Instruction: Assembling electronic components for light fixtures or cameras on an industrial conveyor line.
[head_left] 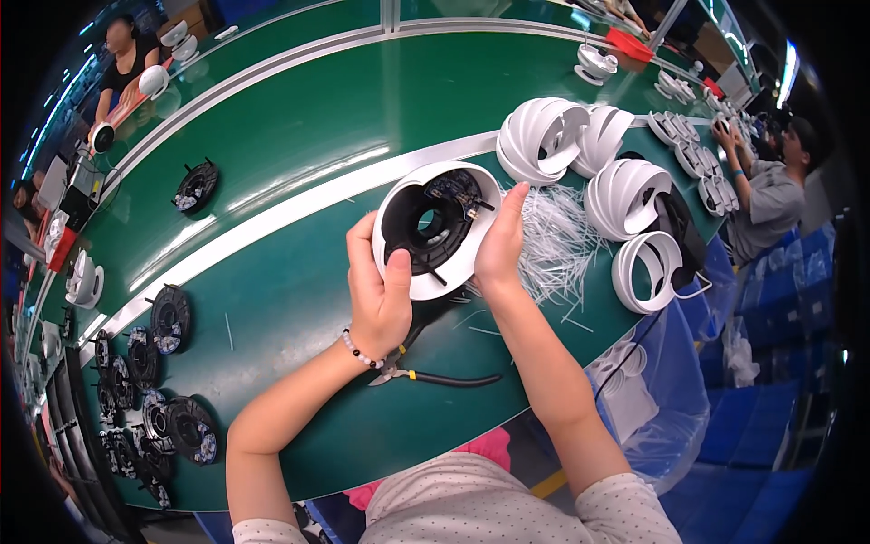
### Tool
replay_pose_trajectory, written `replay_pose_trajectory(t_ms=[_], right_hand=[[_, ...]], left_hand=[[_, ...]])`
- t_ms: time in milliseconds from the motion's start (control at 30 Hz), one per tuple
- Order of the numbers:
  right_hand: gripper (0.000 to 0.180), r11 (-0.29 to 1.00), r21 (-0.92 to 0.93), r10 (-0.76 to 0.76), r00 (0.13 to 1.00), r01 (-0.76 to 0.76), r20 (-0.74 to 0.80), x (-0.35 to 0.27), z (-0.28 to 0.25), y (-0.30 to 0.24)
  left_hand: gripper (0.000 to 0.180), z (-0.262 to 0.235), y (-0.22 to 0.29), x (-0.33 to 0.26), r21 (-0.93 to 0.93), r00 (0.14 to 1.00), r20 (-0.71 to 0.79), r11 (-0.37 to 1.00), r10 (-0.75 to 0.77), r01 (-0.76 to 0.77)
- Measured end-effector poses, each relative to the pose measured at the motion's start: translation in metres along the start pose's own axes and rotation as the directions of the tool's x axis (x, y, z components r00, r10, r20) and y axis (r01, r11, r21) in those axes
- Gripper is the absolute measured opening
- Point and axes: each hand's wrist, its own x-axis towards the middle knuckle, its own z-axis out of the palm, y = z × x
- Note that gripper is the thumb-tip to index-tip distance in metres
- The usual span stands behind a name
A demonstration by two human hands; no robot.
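Observation:
A white round housing point(478, 238) is held up over the green bench between my two hands. Inside it sits a black round part point(437, 243) with a hole in its middle and a small circuit board along its upper edge. My left hand point(381, 295) grips the left rim, its thumb reaching over the front. On the right side, my right hand point(501, 243) presses against the housing with palm and fingers, thumb pointing up. Beneath my left wrist, cutting pliers point(449, 378) with black and yellow handles lie on the bench, partly hidden.
Thin white plastic strips point(555, 249) lie heaped right of the housing. Stacked white rings point(625, 199) stand beyond them. Several black round parts with circuit boards point(170, 319) sit at the left. One more black part point(196, 187) rests on the farther green surface. Co-workers point(781, 190) are around.

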Motion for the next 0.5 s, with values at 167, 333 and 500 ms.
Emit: replay_pose_trajectory(t_ms=[167,333,500], right_hand=[[0.065,0.992,0.108,0.072,0.995,-0.065,-0.065,0.006,-0.004,0.008],[0.045,0.812,-0.236,-0.483,0.841,0.535,0.244,0.006,-0.011,-0.011],[0.042,0.523,-0.143,-0.749,0.534,0.840,0.392,0.002,-0.020,-0.026]], left_hand=[[0.035,-0.002,0.007,0.005,-0.019,0.998,0.016,0.998,-0.060,0.060],[0.036,-0.014,0.015,0.020,0.426,0.977,0.208,0.895,0.044,-0.131],[0.056,-0.013,0.022,0.018,0.507,0.823,0.556,0.736,0.119,-0.448]])
